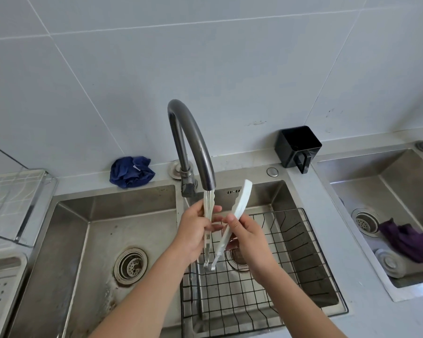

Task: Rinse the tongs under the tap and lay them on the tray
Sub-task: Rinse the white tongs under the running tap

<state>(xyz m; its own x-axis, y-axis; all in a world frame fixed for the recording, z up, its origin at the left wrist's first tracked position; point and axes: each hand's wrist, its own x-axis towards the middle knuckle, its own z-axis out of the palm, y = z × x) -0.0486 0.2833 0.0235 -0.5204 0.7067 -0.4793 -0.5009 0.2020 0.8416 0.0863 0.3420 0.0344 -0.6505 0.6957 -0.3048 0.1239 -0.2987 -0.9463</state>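
White tongs stand tips-up under the grey arched tap, spread into a V with the hinge at the bottom. Water runs from the spout onto the left arm of the tongs. My left hand grips that left arm. My right hand holds the right arm, thumb on its inner face. Both hands are over the divider between the two sink basins. A white perforated tray lies at the far left edge on the counter.
A black wire rack sits in the right basin; the left basin has a round drain. A blue cloth and a black holder sit on the back ledge. A clear rack stands left. A second sink at right holds a purple cloth.
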